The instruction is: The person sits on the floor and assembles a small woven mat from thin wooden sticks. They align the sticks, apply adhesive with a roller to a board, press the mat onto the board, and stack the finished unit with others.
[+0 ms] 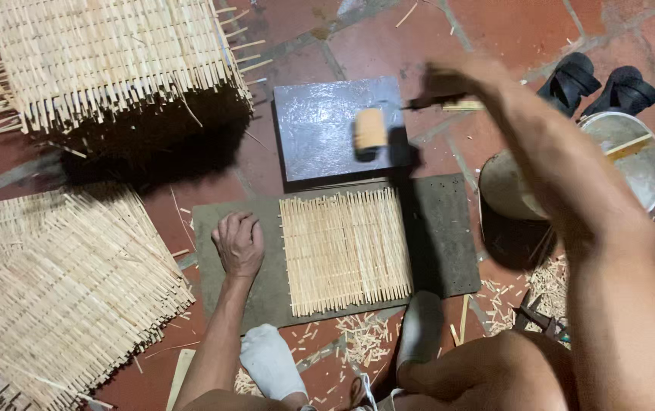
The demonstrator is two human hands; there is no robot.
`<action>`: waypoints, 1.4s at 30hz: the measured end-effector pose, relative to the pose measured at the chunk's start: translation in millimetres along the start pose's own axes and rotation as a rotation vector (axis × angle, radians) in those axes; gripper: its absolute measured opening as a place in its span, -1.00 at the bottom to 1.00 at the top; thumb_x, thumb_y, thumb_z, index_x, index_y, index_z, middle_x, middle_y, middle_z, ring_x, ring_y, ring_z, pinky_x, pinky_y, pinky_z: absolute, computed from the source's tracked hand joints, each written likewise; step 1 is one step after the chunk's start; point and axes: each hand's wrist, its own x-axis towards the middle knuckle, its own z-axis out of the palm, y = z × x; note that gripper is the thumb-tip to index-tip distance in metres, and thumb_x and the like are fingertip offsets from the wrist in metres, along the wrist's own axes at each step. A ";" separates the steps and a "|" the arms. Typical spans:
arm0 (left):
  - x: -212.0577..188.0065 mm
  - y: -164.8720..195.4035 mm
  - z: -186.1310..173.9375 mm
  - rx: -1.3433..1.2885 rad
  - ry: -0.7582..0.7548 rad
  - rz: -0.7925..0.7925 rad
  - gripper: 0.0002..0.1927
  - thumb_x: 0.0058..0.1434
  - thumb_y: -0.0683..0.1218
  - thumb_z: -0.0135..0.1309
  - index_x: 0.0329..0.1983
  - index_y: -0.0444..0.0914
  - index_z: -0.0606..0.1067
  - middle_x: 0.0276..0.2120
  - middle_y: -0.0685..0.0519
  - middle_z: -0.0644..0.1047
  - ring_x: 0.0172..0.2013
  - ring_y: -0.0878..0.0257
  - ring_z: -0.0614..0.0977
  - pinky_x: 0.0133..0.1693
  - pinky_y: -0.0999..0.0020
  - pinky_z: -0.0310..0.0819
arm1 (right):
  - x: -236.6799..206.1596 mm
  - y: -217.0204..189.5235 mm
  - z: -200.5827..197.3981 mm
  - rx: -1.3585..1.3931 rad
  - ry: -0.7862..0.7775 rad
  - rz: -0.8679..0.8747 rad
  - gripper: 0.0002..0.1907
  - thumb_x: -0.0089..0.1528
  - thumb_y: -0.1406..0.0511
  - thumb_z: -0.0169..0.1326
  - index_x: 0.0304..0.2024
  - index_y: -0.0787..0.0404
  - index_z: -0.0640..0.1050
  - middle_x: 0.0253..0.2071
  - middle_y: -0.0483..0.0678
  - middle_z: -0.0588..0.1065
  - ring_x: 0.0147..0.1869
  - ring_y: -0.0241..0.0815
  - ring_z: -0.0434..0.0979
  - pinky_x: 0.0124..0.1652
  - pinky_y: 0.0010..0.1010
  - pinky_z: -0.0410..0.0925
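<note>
A square mat of thin bamboo sticks (345, 250) lies on a dark grey board (441, 236) on the floor. My left hand (238, 243), fingers curled, presses knuckles down on the board just left of the mat and holds nothing. My right hand (457, 80) is raised beyond the mat and grips the handle of a small paint roller (371, 129). The roller's orange-tan head hovers over a wet grey slab (316, 125) behind the mat.
A tall stack of bamboo mats (114, 57) stands at the far left; another pile (61, 281) spreads at the near left. A metal bucket (632, 164) with a stick sits right, black sandals (597, 84) behind it. Bamboo offcuts (361, 339) litter the red tiles.
</note>
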 end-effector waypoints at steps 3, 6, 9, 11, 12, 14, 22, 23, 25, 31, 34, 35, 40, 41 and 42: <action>-1.3 -0.4 2.5 0.022 -0.021 -0.020 -0.85 0.23 -0.14 0.12 -0.15 -0.23 0.60 -0.04 0.03 0.55 0.11 0.05 0.49 0.10 0.05 0.23 | -15.0 67.1 7.6 -0.018 -0.018 0.138 -0.41 0.18 -0.12 0.20 -0.61 0.23 0.59 -0.63 -0.03 0.49 -0.56 -0.14 0.46 -0.45 -0.25 0.35; -1.6 -1.0 4.7 0.043 -0.040 -0.037 -0.86 0.22 -0.14 0.13 -0.16 -0.22 0.59 -0.04 0.03 0.55 0.11 0.05 0.48 0.09 0.05 0.22 | -15.8 86.8 5.3 -0.012 -0.010 0.171 -0.42 0.18 -0.12 0.21 -0.60 0.23 0.59 -0.63 -0.03 0.50 -0.56 -0.14 0.47 -0.45 -0.25 0.35; -0.9 -2.0 5.6 0.040 -0.032 -0.031 -0.85 0.22 -0.15 0.12 -0.16 -0.23 0.59 -0.03 0.03 0.54 0.12 0.05 0.48 0.10 0.06 0.23 | -2.0 49.4 -5.2 -0.004 0.012 0.077 -0.43 0.17 -0.11 0.22 -0.60 0.24 0.59 -0.62 -0.03 0.50 -0.56 -0.15 0.47 -0.45 -0.25 0.35; 0.3 -2.7 5.5 0.036 -0.016 -0.015 -0.84 0.21 -0.15 0.13 -0.15 -0.22 0.59 -0.04 0.03 0.54 0.12 0.05 0.48 0.10 0.06 0.23 | 10.7 3.7 -13.4 0.002 0.030 -0.016 -0.43 0.17 -0.11 0.23 -0.59 0.24 0.60 -0.61 -0.03 0.50 -0.55 -0.15 0.47 -0.45 -0.26 0.35; 0.1 -2.7 4.8 0.034 -0.011 -0.010 -0.84 0.20 -0.15 0.13 -0.15 -0.22 0.59 -0.05 0.03 0.54 0.12 0.04 0.48 0.11 0.05 0.23 | 18.9 -25.1 -16.5 0.009 0.038 -0.069 -0.44 0.17 -0.10 0.23 -0.59 0.24 0.60 -0.61 -0.03 0.50 -0.55 -0.15 0.47 -0.46 -0.26 0.35; 0.1 -2.3 3.4 0.034 -0.005 -0.004 -0.83 0.20 -0.15 0.14 -0.14 -0.23 0.59 -0.04 0.03 0.54 0.12 0.03 0.49 0.11 0.06 0.24 | 29.2 -73.5 -23.6 0.034 0.043 -0.140 -0.44 0.17 -0.10 0.24 -0.59 0.24 0.60 -0.61 -0.03 0.51 -0.55 -0.15 0.47 -0.46 -0.26 0.35; -0.3 1.2 -1.9 0.003 -0.006 -0.007 -0.84 0.19 -0.16 0.14 -0.16 -0.22 0.59 -0.03 0.03 0.55 0.12 0.02 0.50 0.14 0.06 0.25 | 27.1 -50.7 -33.3 0.056 0.034 -0.036 -0.46 0.15 -0.08 0.26 -0.57 0.24 0.61 -0.59 -0.03 0.52 -0.54 -0.16 0.47 -0.46 -0.28 0.35; -0.4 0.9 -1.8 -0.004 -0.009 -0.015 -0.84 0.19 -0.15 0.14 -0.16 -0.22 0.59 -0.03 0.03 0.55 0.11 0.03 0.50 0.13 0.06 0.24 | 25.1 -30.8 -32.5 0.047 0.039 0.001 -0.47 0.15 -0.08 0.27 -0.57 0.24 0.61 -0.59 -0.03 0.52 -0.54 -0.16 0.47 -0.47 -0.28 0.35; -1.0 0.1 -0.3 -0.008 -0.016 -0.027 -0.84 0.20 -0.15 0.14 -0.16 -0.21 0.60 -0.03 0.04 0.56 0.11 0.03 0.50 0.13 0.05 0.24 | 12.8 15.8 -27.6 0.028 0.028 0.091 -0.47 0.15 -0.08 0.27 -0.56 0.25 0.61 -0.58 -0.03 0.52 -0.54 -0.16 0.48 -0.47 -0.28 0.35; -1.4 -6.1 5.9 0.021 -0.048 -0.029 -0.84 0.24 -0.14 0.11 -0.14 -0.24 0.59 -0.04 0.02 0.55 0.13 0.03 0.48 0.15 0.04 0.22 | 16.7 62.2 -30.6 0.021 0.039 0.203 -0.48 0.14 -0.07 0.29 -0.55 0.25 0.62 -0.57 -0.03 0.53 -0.53 -0.16 0.48 -0.47 -0.29 0.35; -0.6 -7.8 6.9 0.000 -0.044 -0.041 -0.82 0.23 -0.14 0.11 -0.13 -0.25 0.60 -0.03 0.02 0.56 0.13 0.02 0.48 0.13 0.05 0.22 | 41.2 19.4 -40.6 0.031 0.060 0.079 -0.49 0.14 -0.06 0.30 -0.54 0.25 0.62 -0.56 -0.03 0.53 -0.53 -0.17 0.48 -0.48 -0.29 0.35; -0.3 -8.1 6.7 0.001 -0.045 -0.040 -0.82 0.22 -0.13 0.11 -0.13 -0.25 0.60 -0.02 0.02 0.56 0.13 0.01 0.47 0.14 0.04 0.21 | 51.0 -2.8 -44.3 0.035 0.064 0.034 -0.49 0.13 -0.06 0.31 -0.54 0.25 0.62 -0.56 -0.03 0.54 -0.53 -0.17 0.48 -0.48 -0.30 0.35; 2.1 -9.7 4.2 -0.011 -0.047 -0.046 -0.80 0.21 -0.14 0.12 -0.12 -0.25 0.59 -0.02 0.03 0.56 0.13 0.02 0.49 0.14 0.05 0.24 | 76.3 -101.2 -64.3 0.090 0.057 -0.104 -0.50 0.13 -0.05 0.32 -0.53 0.25 0.63 -0.55 -0.03 0.54 -0.53 -0.17 0.48 -0.48 -0.30 0.35; 2.0 -9.4 3.9 -0.012 -0.041 -0.041 -0.81 0.21 -0.14 0.12 -0.12 -0.25 0.59 -0.02 0.03 0.56 0.13 0.02 0.49 0.14 0.05 0.24 | 78.2 -112.9 -65.9 0.102 0.050 -0.114 -0.51 0.12 -0.04 0.32 -0.53 0.25 0.63 -0.55 -0.03 0.54 -0.52 -0.17 0.48 -0.48 -0.30 0.35; 2.1 -8.9 4.1 -0.017 -0.034 -0.032 -0.82 0.22 -0.14 0.12 -0.12 -0.25 0.59 -0.03 0.03 0.56 0.12 0.02 0.50 0.14 0.05 0.25 | 79.8 -118.9 -65.0 0.115 0.051 -0.112 -0.51 0.12 -0.04 0.33 -0.53 0.25 0.63 -0.55 -0.03 0.55 -0.52 -0.17 0.48 -0.48 -0.31 0.35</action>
